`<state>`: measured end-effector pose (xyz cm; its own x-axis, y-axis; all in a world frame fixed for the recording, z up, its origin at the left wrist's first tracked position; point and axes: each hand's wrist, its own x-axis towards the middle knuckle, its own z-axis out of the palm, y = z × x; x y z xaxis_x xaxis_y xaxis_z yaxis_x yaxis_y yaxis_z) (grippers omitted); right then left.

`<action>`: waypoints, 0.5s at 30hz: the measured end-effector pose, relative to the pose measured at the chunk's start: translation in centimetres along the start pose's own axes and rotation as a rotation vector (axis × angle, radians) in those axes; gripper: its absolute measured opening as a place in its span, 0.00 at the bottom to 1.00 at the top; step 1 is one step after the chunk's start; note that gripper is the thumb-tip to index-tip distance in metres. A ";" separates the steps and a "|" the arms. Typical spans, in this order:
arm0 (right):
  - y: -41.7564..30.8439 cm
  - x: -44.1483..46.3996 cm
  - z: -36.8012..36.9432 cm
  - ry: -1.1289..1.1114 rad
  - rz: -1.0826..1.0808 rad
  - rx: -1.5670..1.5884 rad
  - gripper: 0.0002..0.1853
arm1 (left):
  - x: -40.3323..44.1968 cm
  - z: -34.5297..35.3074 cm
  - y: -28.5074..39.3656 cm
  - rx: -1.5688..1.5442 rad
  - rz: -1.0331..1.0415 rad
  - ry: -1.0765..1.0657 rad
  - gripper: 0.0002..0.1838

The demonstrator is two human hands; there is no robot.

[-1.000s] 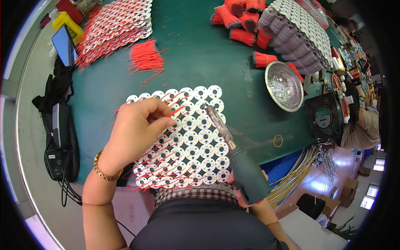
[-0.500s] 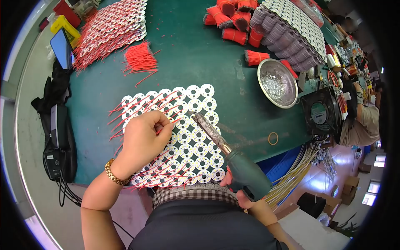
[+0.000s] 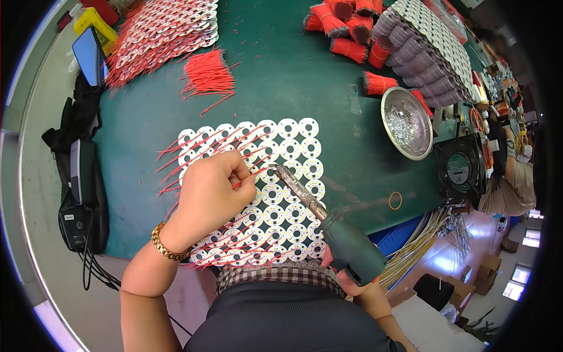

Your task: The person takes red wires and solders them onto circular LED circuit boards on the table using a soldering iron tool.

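Observation:
A panel of round white LED circuit boards (image 3: 273,194) lies on the green table in front of me, with red wires trailing leftward from many of its discs. My left hand (image 3: 214,185) is over the panel, thumb and fingers pinched on a thin red wire (image 3: 262,170). That wire's far end reaches a disc right by the tip of a soldering iron (image 3: 353,247). My right hand (image 3: 352,286) grips the iron's dark green handle from below, and most of its fingers are hidden behind it. Whether the tip touches the wire is too small to tell.
Loose red wires (image 3: 209,73) lie beyond the panel. Stacked wired boards (image 3: 170,35) stand far left, beside a phone (image 3: 90,56). Bundled red wires (image 3: 350,50), another board stack (image 3: 431,53), a metal bowl (image 3: 406,123), a rubber band (image 3: 395,200) and a fan (image 3: 459,167) are rightward.
The iron's tip and the pinched wire's end have come closer together over a disc. The whole view has shifted slightly, so the table things appear farther right.

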<state>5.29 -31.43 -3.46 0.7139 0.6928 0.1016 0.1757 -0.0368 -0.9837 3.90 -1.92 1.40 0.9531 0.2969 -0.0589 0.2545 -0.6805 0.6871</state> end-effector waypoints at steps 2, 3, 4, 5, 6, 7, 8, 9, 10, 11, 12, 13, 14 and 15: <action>-0.1 0.3 -0.1 -0.011 -0.034 -0.020 0.28 | 0.0 0.0 -0.1 -0.007 0.018 0.000 0.07; -0.2 0.3 -0.2 -0.015 -0.050 -0.029 0.27 | 0.0 0.0 -0.1 -0.009 0.012 0.001 0.07; -0.2 0.2 -0.3 -0.020 -0.067 -0.038 0.25 | 0.1 0.0 -0.1 0.001 0.018 0.001 0.07; -0.2 -0.3 -0.5 -0.021 0.023 -0.059 0.24 | 0.1 0.0 0.0 0.011 0.024 0.000 0.07; -0.3 -0.4 -0.5 -0.023 0.069 -0.069 0.24 | 0.1 0.0 0.0 0.009 0.019 0.000 0.07; -0.3 -0.5 -0.6 -0.026 0.115 -0.080 0.24 | 0.2 -0.1 0.1 0.018 0.019 -0.001 0.07; -0.4 -0.4 -0.6 -0.037 0.097 -0.135 0.24 | 0.2 -0.1 0.1 0.027 0.018 -0.002 0.07; -0.4 -0.4 -0.7 -0.045 0.088 -0.163 0.25 | 0.2 -0.1 0.1 0.025 0.013 -0.002 0.07; -0.4 -0.4 -0.7 -0.052 0.080 -0.191 0.25 | 0.2 -0.1 0.1 0.032 0.019 -0.003 0.07; -0.2 -0.6 -0.7 -0.061 0.049 -0.253 0.26 | 0.2 -0.1 0.1 0.038 0.026 -0.004 0.07; -0.1 -0.7 -0.8 -0.070 0.017 -0.316 0.27 | 0.2 -0.1 0.0 0.036 0.023 -0.004 0.07; -0.2 -0.7 -0.7 -0.072 0.019 -0.317 0.27 | 0.2 0.0 0.0 0.031 0.016 -0.009 0.07; -0.2 -0.7 -0.6 -0.065 0.037 -0.311 0.28 | 0.2 0.0 -0.1 0.027 0.009 -0.014 0.07; -0.3 -0.7 -0.6 -0.058 0.053 -0.305 0.28 | 0.2 0.0 0.0 0.026 0.007 -0.014 0.07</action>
<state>5.14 -32.35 -3.15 0.6891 0.7239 0.0338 0.3404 -0.2821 -0.8970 4.09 -1.80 1.37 0.9571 0.2826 -0.0644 0.2516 -0.6998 0.6685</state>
